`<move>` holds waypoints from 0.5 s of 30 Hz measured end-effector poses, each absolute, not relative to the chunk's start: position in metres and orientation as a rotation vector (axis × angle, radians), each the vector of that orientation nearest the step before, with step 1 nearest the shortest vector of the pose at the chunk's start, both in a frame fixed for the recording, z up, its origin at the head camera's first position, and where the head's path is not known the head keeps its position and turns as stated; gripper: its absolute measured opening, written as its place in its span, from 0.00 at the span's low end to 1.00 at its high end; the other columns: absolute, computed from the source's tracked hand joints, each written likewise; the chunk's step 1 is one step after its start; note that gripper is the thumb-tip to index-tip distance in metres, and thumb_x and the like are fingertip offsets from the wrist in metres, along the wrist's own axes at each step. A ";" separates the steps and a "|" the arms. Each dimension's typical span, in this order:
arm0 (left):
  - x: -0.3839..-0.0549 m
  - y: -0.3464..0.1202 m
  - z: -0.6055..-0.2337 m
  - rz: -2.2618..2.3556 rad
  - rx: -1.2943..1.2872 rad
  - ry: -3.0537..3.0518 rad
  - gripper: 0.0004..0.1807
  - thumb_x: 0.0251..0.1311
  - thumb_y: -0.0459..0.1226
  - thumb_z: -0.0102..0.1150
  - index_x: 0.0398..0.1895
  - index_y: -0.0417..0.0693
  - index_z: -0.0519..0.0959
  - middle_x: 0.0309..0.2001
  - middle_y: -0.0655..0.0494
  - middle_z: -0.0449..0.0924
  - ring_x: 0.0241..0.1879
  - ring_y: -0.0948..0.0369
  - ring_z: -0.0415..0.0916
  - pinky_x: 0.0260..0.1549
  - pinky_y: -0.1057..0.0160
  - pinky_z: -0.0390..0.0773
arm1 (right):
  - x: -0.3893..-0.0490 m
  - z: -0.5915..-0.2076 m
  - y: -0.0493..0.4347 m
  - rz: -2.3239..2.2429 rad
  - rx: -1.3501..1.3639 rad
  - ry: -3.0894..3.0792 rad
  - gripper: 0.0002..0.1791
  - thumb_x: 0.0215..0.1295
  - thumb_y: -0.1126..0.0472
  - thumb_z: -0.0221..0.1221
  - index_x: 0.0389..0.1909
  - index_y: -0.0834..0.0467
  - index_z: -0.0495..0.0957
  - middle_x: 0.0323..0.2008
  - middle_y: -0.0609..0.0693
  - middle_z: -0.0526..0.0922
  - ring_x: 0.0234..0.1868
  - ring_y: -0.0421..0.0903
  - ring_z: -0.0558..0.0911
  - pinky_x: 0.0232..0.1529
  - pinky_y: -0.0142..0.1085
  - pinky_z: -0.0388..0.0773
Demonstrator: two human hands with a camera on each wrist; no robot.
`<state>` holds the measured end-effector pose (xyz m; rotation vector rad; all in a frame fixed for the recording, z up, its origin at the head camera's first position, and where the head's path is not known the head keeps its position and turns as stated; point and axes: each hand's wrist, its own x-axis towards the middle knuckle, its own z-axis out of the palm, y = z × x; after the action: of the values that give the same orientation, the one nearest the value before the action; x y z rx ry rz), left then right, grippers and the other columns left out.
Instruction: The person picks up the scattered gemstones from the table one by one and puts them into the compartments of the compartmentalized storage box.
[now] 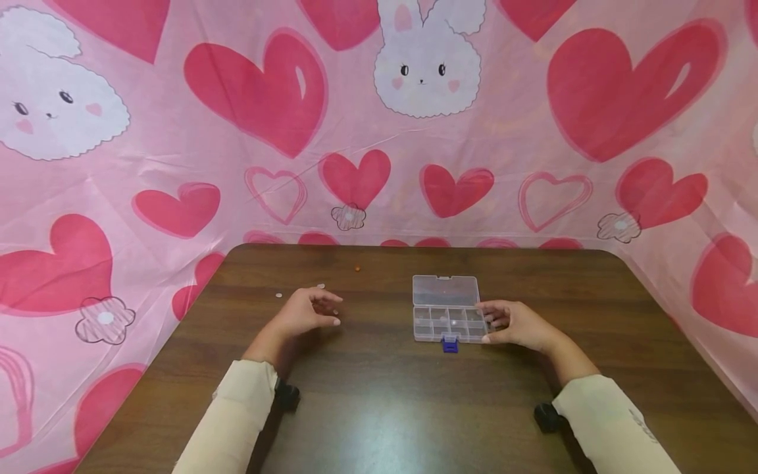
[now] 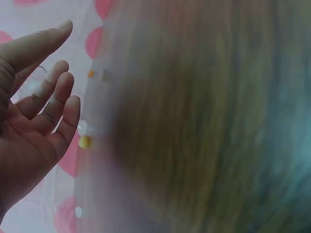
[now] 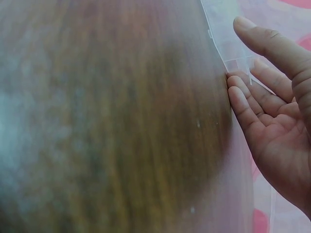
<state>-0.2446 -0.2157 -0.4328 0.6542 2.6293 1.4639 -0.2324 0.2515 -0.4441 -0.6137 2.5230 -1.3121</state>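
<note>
My left hand (image 1: 304,312) hovers over the left half of the table, fingers loosely bent and thumb apart, nothing between them. Close to its fingertips lies a small pale bead (image 1: 335,311). Two more pale pieces lie behind and left of it, one a whitish disc (image 1: 279,295). A yellow bead (image 2: 84,141) shows by the fingers in the left wrist view. My right hand (image 1: 520,325) holds the right end of a clear plastic compartment box (image 1: 423,334), thumb at the front corner and fingers along the side. Its lid (image 1: 441,291) stands open; a few tiny bright pieces sit in the compartments.
An orange bead (image 1: 357,268) lies farther back on the brown wooden table (image 1: 379,388). The box's blue latch (image 1: 450,345) hangs toward me. A pink cloth (image 1: 379,131) with hearts and rabbits hangs behind and beside the table. Dark wrist mounts sit under both sleeves.
</note>
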 end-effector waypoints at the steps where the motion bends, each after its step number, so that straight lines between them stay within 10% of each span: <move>1: -0.246 -0.217 -0.434 1.448 0.652 2.634 0.21 0.46 0.28 0.75 0.46 0.31 0.81 0.39 0.38 0.84 0.40 0.47 0.83 0.41 0.56 0.82 | -0.232 -0.444 0.251 -1.316 -0.615 2.525 0.37 0.50 0.60 0.75 0.60 0.68 0.72 0.53 0.62 0.79 0.49 0.55 0.78 0.51 0.41 0.77; 15: -0.269 -0.225 -0.445 1.136 0.630 2.761 0.13 0.51 0.30 0.72 0.42 0.40 0.87 0.37 0.52 0.87 0.36 0.60 0.79 0.39 0.63 0.80 | -0.235 -0.447 0.252 -1.315 -0.616 2.531 0.37 0.49 0.60 0.75 0.60 0.68 0.72 0.52 0.62 0.79 0.48 0.54 0.78 0.49 0.38 0.77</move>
<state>-0.2687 -0.2249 -0.4451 0.6296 2.7611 1.1357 -0.2345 0.2522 -0.4466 -0.6156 2.5308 -1.3148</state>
